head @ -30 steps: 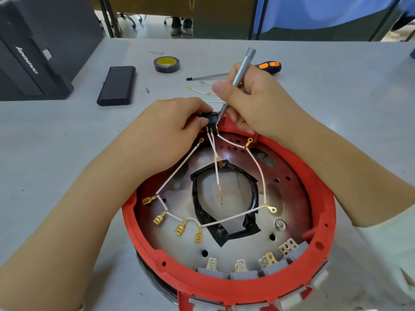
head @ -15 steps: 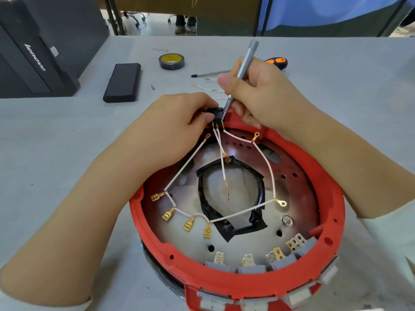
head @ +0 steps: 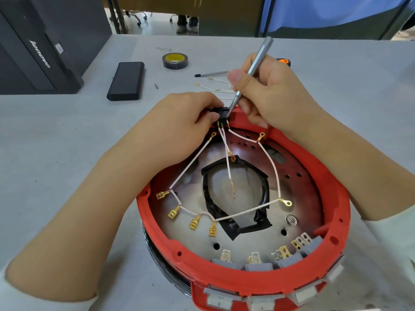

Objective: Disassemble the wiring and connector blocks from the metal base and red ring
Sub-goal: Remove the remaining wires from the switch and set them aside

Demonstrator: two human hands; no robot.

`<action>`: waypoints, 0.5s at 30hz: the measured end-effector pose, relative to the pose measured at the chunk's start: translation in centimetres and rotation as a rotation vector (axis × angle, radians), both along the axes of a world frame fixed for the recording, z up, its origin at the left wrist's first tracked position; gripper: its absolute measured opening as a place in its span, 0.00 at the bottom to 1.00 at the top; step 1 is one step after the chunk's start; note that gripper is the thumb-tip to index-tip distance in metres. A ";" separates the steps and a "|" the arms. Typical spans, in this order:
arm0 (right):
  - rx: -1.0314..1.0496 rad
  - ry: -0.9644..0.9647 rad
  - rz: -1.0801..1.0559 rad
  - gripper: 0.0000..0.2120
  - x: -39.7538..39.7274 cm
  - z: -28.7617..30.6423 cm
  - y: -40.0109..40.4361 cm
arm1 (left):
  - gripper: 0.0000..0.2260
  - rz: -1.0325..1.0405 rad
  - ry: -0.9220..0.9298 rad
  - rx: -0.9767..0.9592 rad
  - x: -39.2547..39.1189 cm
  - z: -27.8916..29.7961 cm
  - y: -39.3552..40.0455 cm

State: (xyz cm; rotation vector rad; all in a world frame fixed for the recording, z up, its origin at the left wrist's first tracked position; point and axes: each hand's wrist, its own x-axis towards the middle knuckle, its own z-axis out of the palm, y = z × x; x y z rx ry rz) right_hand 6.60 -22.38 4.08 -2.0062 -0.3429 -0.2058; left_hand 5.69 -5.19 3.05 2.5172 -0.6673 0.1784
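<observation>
black connector block (head: 221,113) pinched by left fingers (head: 207,118)

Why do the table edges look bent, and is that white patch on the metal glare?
Head view: the wide-angle lens bows the grey table edges; the shiny round metal base plate shows a bright reflection beside the thin white wires; both hands and the red plastic ring look sharp, with soft shadows.

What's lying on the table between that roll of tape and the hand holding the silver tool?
In the head view, between the tape roll and the right hand lie a thin screwdriver shaft and loose white wires.
</observation>
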 end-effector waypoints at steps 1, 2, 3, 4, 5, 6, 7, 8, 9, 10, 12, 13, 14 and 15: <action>-0.028 -0.018 -0.005 0.12 0.0 -0.1 0.0 | 0.12 -0.001 -0.001 0.001 0.0 0.0 0.0; -0.072 -0.036 -0.010 0.12 -0.1 -0.1 0.1 | 0.12 -0.003 -0.001 0.002 0.0 0.0 0.0; -0.103 -0.053 -0.014 0.12 -0.1 -0.2 0.2 | 0.12 -0.004 -0.001 0.003 0.0 0.0 0.0; -0.115 -0.066 -0.017 0.12 -0.2 -0.2 0.3 | 0.12 -0.004 -0.001 0.004 0.0 0.0 0.0; -0.118 -0.076 -0.019 0.12 -0.3 -0.2 0.3 | 0.12 -0.003 -0.002 0.005 0.0 0.0 0.0; -0.119 -0.078 -0.019 0.12 -0.3 -0.2 0.3 | 0.12 -0.003 -0.003 0.006 -0.1 0.0 0.0; -0.119 -0.071 -0.018 0.12 -0.3 -0.2 0.3 | 0.12 -0.003 -0.003 0.006 -0.1 0.0 0.0; -0.118 -0.056 -0.019 0.13 -0.3 -0.1 0.3 | 0.13 -0.003 -0.002 0.006 -0.1 0.0 0.0; -0.121 -0.037 -0.026 0.13 -0.2 0.0 0.3 | 0.13 -0.002 0.000 0.006 0.0 0.0 0.0; -0.128 -0.016 -0.038 0.13 0.0 0.0 0.3 | 0.13 0.000 0.001 0.007 0.0 0.0 0.0; -0.145 0.026 -0.059 0.13 0.3 0.2 0.3 | 0.12 0.004 0.002 0.011 0.0 0.0 -0.1; -0.157 0.047 -0.064 0.13 0.4 0.3 0.3 | 0.12 0.006 0.001 0.013 0.0 0.0 -0.1; -0.172 0.068 -0.068 0.13 0.5 0.5 0.4 | 0.12 0.008 0.000 0.013 0.0 0.0 -0.1; -0.184 0.095 -0.070 0.13 0.7 0.6 0.4 | 0.12 0.009 -0.003 0.011 0.0 0.0 -0.1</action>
